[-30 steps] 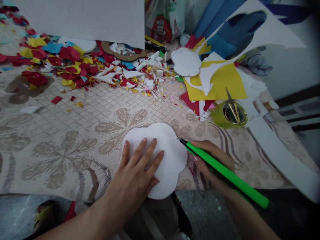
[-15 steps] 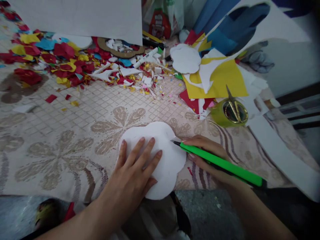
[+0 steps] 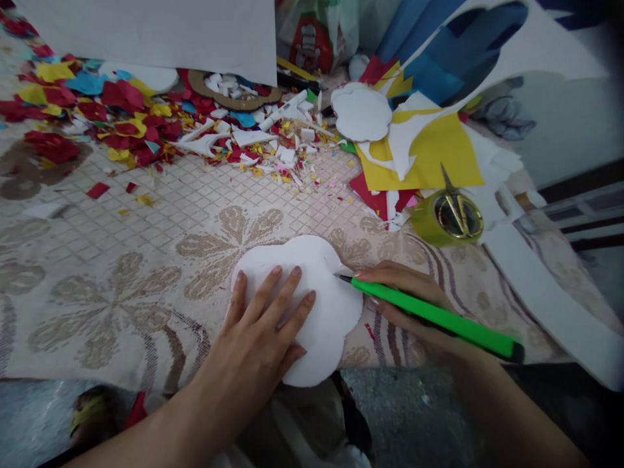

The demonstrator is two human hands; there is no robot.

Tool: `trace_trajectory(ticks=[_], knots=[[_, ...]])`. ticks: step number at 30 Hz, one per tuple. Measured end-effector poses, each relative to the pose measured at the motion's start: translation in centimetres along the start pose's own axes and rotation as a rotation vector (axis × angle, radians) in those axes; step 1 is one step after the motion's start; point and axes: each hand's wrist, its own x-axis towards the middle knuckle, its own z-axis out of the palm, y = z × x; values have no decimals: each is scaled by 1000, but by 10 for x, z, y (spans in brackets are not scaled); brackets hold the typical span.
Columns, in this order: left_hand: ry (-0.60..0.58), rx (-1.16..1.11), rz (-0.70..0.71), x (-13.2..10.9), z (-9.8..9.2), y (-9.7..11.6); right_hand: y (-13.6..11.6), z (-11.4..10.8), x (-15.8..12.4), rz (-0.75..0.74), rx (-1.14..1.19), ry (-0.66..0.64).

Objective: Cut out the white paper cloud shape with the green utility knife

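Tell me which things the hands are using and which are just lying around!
In use:
green utility knife, in the right hand
white flower-shaped piece, under the left hand

Seemingly just lying about:
scissors
yellow tape roll
yellow sheet
red paper scraps

seemingly a craft corner in a home: flowered tablecloth, paper scraps at upper left, scissors at right.
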Motion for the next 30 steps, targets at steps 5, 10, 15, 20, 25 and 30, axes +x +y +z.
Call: trace_trajectory(ticks=[5, 10, 15, 20, 25, 30], knots=[[7, 7, -8, 0, 0, 2, -1, -2, 3, -35, -21, -12], [89, 61, -45, -1, 1, 14, 6, -10, 20, -106, 8, -94], [81, 52, -9, -9, -3, 15, 19, -23, 50, -207, 65, -242], [15, 5, 98, -9, -11, -4, 23, -27, 73, -233, 122, -347], [-79, -25, 198, -7, -11, -18, 24, -25, 78, -232, 120, -368], [-111, -38, 181, -8, -8, -18, 26, -28, 71, -220, 76, -366]])
